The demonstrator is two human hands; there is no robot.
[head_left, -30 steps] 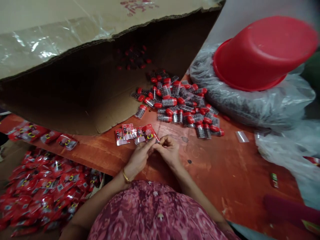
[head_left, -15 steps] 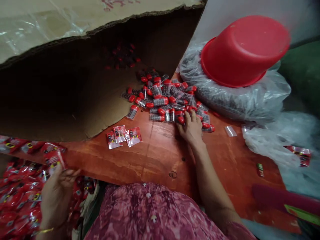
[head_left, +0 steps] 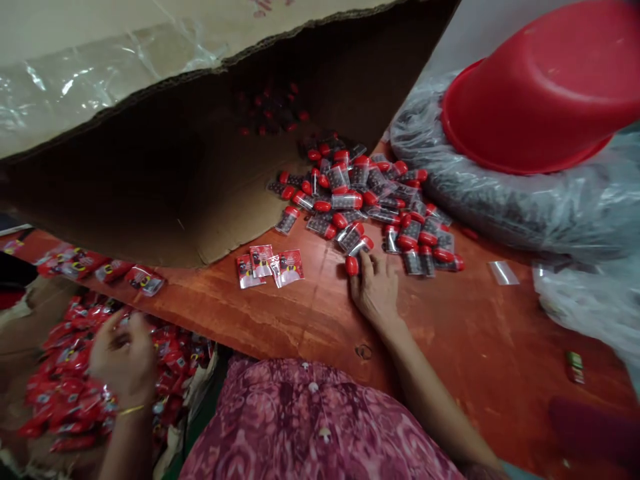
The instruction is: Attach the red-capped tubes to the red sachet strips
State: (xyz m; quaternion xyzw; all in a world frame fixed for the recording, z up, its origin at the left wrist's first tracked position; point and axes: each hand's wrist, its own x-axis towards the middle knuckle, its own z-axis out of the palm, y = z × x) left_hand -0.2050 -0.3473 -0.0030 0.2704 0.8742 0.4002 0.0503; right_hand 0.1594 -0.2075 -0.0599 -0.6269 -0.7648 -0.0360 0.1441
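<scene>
The table (head_left: pixel 450 333) is shiny red-brown wood. The little vials (head_left: pixel 345 200) are clear plastic with glossy red caps. The packets (head_left: pixel 270 267) are shiny plastic. The box (head_left: pixel 150 167) is rough matt cardboard. The basin (head_left: pixel 545 93) is smooth red plastic.
</scene>
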